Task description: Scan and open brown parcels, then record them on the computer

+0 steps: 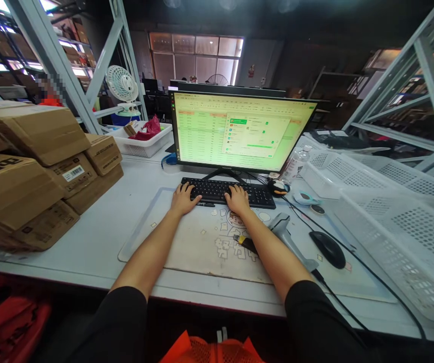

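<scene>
A black keyboard (217,191) lies on the white desk in front of a lit monitor (239,131) showing a green spreadsheet and a dialog window. My left hand (182,198) rests on the keyboard's left end with its fingers spread over the keys. My right hand (237,198) lies on the middle keys, fingers out flat. Both forearms stretch across a printed desk mat (198,242). Neither hand holds anything.
Stacked cardboard boxes (31,166) fill the left of the desk (99,227). A black mouse (327,248), a grey barcode scanner (288,237) and cables lie right of my arm. White perforated baskets (391,212) stand at the right, another basket (143,143) and a fan (122,88) behind.
</scene>
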Tool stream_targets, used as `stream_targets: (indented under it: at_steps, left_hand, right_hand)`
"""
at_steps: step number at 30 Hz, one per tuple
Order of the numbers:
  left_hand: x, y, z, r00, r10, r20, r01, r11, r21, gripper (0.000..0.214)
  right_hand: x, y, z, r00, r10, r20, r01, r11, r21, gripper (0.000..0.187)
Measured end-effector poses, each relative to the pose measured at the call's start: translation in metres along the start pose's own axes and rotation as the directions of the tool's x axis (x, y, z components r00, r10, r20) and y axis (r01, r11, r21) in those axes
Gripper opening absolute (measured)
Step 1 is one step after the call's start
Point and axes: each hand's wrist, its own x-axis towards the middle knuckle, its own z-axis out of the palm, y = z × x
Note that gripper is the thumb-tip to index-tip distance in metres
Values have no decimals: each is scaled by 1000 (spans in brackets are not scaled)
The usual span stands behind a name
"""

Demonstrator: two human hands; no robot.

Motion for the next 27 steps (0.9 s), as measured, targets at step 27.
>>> stream_targets:
  at_steps: [27]
  left_hand:
    - [2, -3, -1, 998, 11, -61, -14, 999, -42, 59]
  right_hand:
    - [-3, -6, -2, 999, -35, -33, 35, 999, 0, 61]
